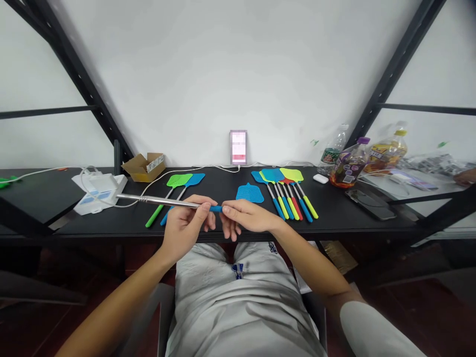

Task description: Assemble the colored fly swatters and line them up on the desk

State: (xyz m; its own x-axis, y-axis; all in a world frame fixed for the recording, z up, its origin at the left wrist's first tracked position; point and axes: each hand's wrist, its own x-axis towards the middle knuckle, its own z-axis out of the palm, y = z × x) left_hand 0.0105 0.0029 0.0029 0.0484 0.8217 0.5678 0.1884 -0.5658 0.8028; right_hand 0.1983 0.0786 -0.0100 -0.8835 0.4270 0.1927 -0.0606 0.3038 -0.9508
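Note:
My left hand (185,229) grips a telescopic steel fly-swatter handle (159,201) near its blue plastic grip (215,208). My right hand (247,216) pinches the end of that grip between its fingertips. Just beyond my right hand, a blue mesh swatter head (250,194) lies flat on the black table (334,218), with no handle visible on it. A fanned row of finished swatters (286,193) with blue, green and red heads lies to the right. Two more swatters, one green (174,186) and one blue (193,179), lie to the left.
A white plastic bag of parts (98,194) and a small cardboard box (143,167) stand at the left. An upright phone (238,147) with a blurred screen stands at the back. Plastic bottles (349,166) and a flat phone (370,204) lie right. Another person's hand (464,176) shows far right.

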